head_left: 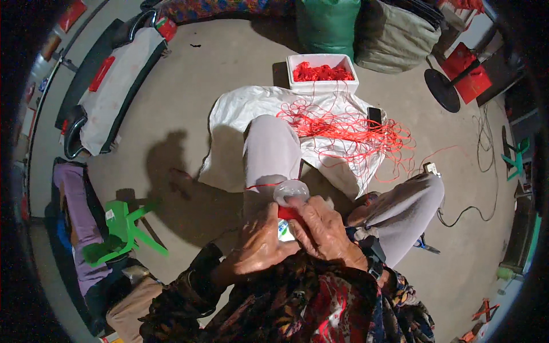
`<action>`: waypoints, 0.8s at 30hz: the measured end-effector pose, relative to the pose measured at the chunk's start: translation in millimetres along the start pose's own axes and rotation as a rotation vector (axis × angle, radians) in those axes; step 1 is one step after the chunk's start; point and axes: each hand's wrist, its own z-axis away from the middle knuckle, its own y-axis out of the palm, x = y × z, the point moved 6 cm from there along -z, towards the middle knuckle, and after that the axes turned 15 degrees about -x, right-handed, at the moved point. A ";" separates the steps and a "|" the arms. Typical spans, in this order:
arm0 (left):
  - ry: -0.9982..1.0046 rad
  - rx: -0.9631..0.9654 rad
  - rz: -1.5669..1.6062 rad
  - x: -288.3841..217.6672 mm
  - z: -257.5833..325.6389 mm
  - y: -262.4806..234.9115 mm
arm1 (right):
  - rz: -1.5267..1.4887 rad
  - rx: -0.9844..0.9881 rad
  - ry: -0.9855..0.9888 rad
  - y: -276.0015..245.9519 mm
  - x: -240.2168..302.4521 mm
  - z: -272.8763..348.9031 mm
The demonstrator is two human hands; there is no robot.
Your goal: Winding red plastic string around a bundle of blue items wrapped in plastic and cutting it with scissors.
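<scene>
Both hands meet over my lap, near the middle of the floor area in view. My left hand (258, 244) is curled shut around a small bottle (286, 226), which shows a red band and a white and green label between the fingers. My right hand (323, 231) is clamped on the same bottle from the other side, its fingertips lying against a clear, round plastic cap (291, 190) at the bottle's top. Whether the cap is seated or already loose I cannot tell.

A strand of red string (258, 186) runs from the cap area across my left knee (270, 150). It probably belongs to the loose tangle of red cord (349, 132) spread over the white sack (240, 108) on the floor in front of me. A white foam box (321, 60) holding more of the cord stands at the sack's far edge, and a dark phone (374, 116) lies on the sack just beside the tangle.

To do this step well, I judge the following points matter:

1. Keep the left hand as the fixed support, low on the bottle body, so the label end does not twist.
2. Work the cap with the right fingertips only, with light pressure, since thin clear plastic is likely to deform.
3. Hold the bottle upright over the lap so nothing spills onto the sack.
4. Keep the strand at the knee slack and out of the cap's path, or it could snag and drag the tangle.

A green plastic stool (123, 228) stands well apart near the left edge of the floor.
</scene>
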 end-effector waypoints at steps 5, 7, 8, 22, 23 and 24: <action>-0.011 -0.101 0.086 0.3 -4.4 -2.8 | -0.027 -0.002 0.124 0.0 -9.7 0.8; 0.007 -0.173 0.233 0.3 -2.8 -6.7 | -0.112 -0.059 0.201 -2.5 -15.8 7.5; 0.008 -0.174 0.247 -0.7 -2.7 -6.0 | -0.108 -0.059 0.226 -2.0 -21.6 13.3; -0.126 -0.145 0.185 -3.9 -1.8 -10.4 | 0.023 -0.091 -0.033 5.3 -22.7 20.1; -0.149 -0.146 0.134 -3.2 -2.2 -10.8 | 0.029 -0.083 -0.045 5.9 -23.0 19.9; -0.120 -0.141 0.185 0.4 -4.3 -10.3 | 0.028 -0.060 -0.043 8.8 -26.1 21.2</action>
